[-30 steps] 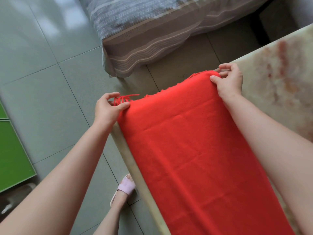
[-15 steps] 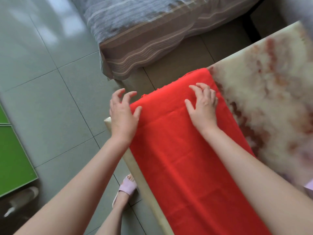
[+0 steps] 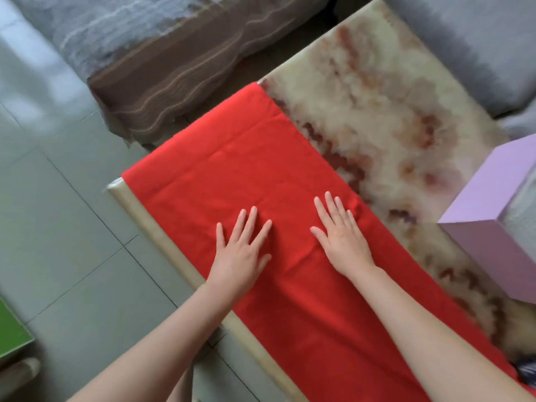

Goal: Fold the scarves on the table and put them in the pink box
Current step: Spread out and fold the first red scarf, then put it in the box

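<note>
A: Hands?
B: Left hand (image 3: pixel 240 256) flat, fingers spread, pressing the scarf (image 3: pixel 232 169) by the table (image 3: pixel 377 111)'s left edge. Right hand (image 3: pixel 342 242) likewise flat, gripping nothing.
A: Scarf, box?
B: Scarf spread along the table's left side. Pink box (image 3: pixel 493 227) at the table's right edge.

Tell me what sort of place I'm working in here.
Likely a bedroom at home: a bed with striped bedding stands beyond the marble-patterned table, over a grey tiled floor, with a grey cushion at the far right.
</note>
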